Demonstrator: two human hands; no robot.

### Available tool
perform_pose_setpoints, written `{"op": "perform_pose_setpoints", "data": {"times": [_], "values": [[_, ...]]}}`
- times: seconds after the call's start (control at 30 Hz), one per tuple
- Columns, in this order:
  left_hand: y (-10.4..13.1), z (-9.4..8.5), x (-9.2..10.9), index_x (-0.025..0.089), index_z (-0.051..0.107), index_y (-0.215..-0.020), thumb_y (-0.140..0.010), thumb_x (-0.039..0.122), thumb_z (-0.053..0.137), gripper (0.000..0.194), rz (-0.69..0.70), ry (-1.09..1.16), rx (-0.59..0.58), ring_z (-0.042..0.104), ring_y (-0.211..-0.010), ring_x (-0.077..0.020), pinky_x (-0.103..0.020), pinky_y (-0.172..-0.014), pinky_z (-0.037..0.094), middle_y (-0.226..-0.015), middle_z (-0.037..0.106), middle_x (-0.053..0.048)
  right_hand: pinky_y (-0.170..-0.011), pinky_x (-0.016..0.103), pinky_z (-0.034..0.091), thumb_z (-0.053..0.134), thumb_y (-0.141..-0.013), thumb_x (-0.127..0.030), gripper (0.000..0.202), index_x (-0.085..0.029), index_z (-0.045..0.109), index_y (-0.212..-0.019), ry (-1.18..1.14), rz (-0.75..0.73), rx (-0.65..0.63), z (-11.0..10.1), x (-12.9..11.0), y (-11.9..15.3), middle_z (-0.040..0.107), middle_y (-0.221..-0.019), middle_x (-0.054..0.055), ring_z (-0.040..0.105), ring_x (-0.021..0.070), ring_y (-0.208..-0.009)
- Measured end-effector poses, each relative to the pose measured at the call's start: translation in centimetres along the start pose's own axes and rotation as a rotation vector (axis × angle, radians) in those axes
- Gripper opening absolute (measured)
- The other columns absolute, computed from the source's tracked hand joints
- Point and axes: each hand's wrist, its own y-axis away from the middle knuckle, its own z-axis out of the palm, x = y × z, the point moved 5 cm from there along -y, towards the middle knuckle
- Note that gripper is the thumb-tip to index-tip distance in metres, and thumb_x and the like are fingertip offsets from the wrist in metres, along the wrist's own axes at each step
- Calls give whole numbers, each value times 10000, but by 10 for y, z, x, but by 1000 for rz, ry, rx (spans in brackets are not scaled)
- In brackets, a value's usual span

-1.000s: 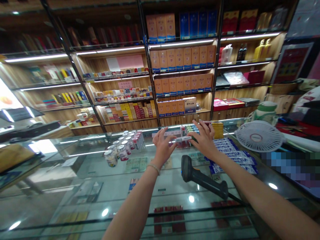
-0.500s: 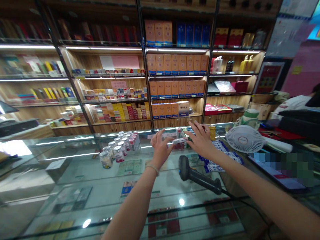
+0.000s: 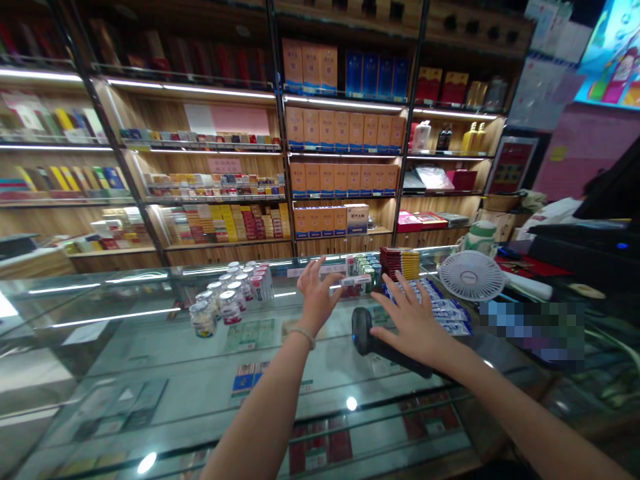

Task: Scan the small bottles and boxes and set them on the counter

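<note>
My left hand [image 3: 316, 297] pinches one end of a small white packet [image 3: 356, 281] with dark print between thumb and fingers. Its other end points right, over the glass counter [image 3: 195, 387]. My right hand [image 3: 413, 320] is spread open above a black barcode scanner [image 3: 363, 331], its thumb close to the scanner's head. Whether the thumb touches it I cannot tell. Behind the packet stand several small green-labelled containers [image 3: 371, 267]. Blue-and-white packets [image 3: 447, 310] lie in rows just beyond my right hand.
Clear-topped jars [image 3: 231, 307] are grouped on the counter's left. Red and yellow boxes [image 3: 400, 263] are stacked at the back. A white fan [image 3: 471, 277] and a green-and-white bottle [image 3: 481, 235] stand right, near a screen [image 3: 535, 330]. Lit shelves [image 3: 345, 163] line the wall.
My right hand has let go of the small packet and moved down and right to the scanner. My left hand keeps the packet. The view has swung slightly right.
</note>
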Motion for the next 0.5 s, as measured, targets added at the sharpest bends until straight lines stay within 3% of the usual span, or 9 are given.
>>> {"op": "perform_pose_setpoints", "data": {"times": [0.27,0.5], "values": [[1,0,3,339,742,-989,-824,336,760,167,33,3,-19,265,-1500,-333,-587,-1160,232,-1601,386,-30,-1191,642,77,568,-862,-645,658,-241,572,-1382,-41,63,-80,33,-21,39,280,-1646,141,156,381,-1531],[1,-1,6,343,743,-995,-815,326,767,183,18,0,-39,272,-1497,-341,-601,-1154,236,-1597,398,-33,-1184,637,144,595,-878,-397,389,-185,661,-1198,-61,102,-60,31,-28,39,383,-1592,172,251,364,-1506]]}}
